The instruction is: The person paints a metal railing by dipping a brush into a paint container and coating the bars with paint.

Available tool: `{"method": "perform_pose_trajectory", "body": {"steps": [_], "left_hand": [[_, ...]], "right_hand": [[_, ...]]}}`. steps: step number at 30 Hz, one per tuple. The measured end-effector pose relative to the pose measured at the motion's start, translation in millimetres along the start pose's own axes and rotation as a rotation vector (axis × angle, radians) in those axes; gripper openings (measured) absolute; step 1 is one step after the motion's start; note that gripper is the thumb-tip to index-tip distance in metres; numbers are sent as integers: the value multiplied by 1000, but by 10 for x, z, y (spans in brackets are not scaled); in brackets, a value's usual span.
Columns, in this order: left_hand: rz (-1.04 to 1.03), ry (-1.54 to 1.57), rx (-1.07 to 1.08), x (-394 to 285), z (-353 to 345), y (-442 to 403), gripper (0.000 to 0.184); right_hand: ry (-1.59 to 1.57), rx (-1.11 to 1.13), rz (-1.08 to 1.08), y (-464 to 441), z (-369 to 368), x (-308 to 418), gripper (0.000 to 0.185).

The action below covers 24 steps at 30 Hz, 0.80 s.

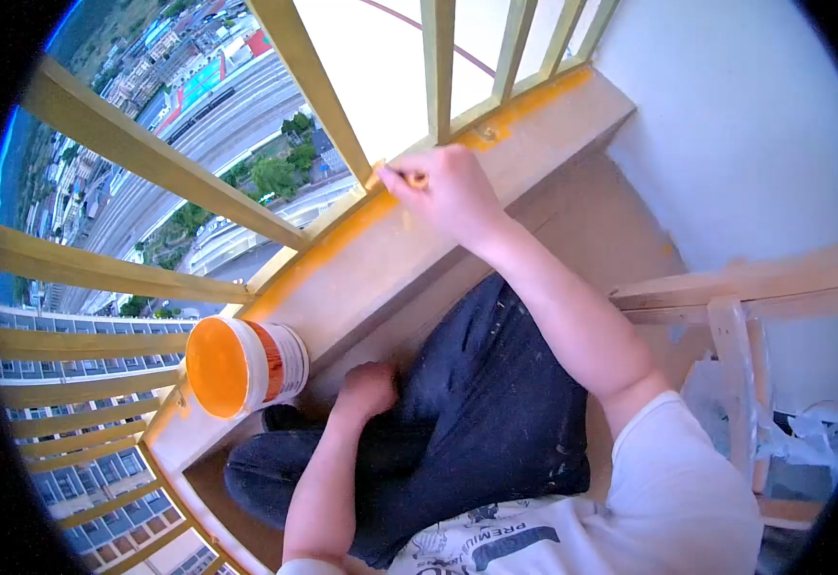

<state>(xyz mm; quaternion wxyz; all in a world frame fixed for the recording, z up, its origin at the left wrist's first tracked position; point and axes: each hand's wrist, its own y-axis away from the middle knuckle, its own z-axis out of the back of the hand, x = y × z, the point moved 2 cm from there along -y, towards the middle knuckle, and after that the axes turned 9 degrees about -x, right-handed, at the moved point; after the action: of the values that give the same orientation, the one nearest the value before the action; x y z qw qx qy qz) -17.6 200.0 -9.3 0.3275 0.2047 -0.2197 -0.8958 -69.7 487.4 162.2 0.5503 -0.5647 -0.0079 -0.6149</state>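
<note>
My right hand (453,192) is closed around a small paintbrush (419,180), most of it hidden by my fingers. Its tip is at the foot of a yellow-painted railing bar (318,96), where the bar meets the ledge (381,254). An orange-yellow strip of paint (337,240) runs along the ledge beside the bars. My left hand (369,388) is curled into a fist against my dark trousers, and nothing shows in it. To the left of that fist, a paint bucket (285,362) with orange paint inside stands on the ledge against the railing.
Beyond the railing are roads and buildings far below. A white wall (735,125) rises on the right. A wooden frame (735,287) stands behind my right arm, with crumpled plastic sheeting (822,436) near it. My bent legs (496,393) lie beside the ledge.
</note>
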Motion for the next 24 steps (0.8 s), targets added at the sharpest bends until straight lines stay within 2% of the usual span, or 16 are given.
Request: {"method": "perform_pose_trajectory", "body": {"steps": [2,5,6,7,9,10,13,14,15,17,21,23,24], "left_hand": [[35,19,15,-5,28,-43,25],[61,37,-20,-6,56,-12,26],[68,33,-21,27,39,-19,26],[23,24,-25,47,-8,-32,26],[-17,15,-25,42,-13,-13,26],[12,12,-12,19,19,-13,25],[57,2,10,-47,128,2,25],[60,-10,31,-53,145,15,25],[68,-9,31,-39,133,7,25],[7,42,-39,-32,72,0,25],[49,50,-56,-46,163,15,25],[38,41,-3,-39,121,9,24],[37,42,-3,-25,94,21,24]], "right_hand": [[-244,-273,24,-52,34,63,20],[-145,-205,-50,-15,315,134,21],[-18,-14,-145,10,257,78,22],[-26,-14,-151,28,195,52,22],[-32,-6,-7,12,42,109,22],[-204,-185,34,-14,43,173,20],[-151,-194,-7,-23,254,311,19],[-70,-60,-83,46,200,231,19],[-78,-57,-83,73,134,193,19],[-3,-85,110,124,41,189,18],[-177,-43,38,55,30,509,19],[141,564,88,110,-347,641,21],[145,533,149,174,-536,610,24]]}}
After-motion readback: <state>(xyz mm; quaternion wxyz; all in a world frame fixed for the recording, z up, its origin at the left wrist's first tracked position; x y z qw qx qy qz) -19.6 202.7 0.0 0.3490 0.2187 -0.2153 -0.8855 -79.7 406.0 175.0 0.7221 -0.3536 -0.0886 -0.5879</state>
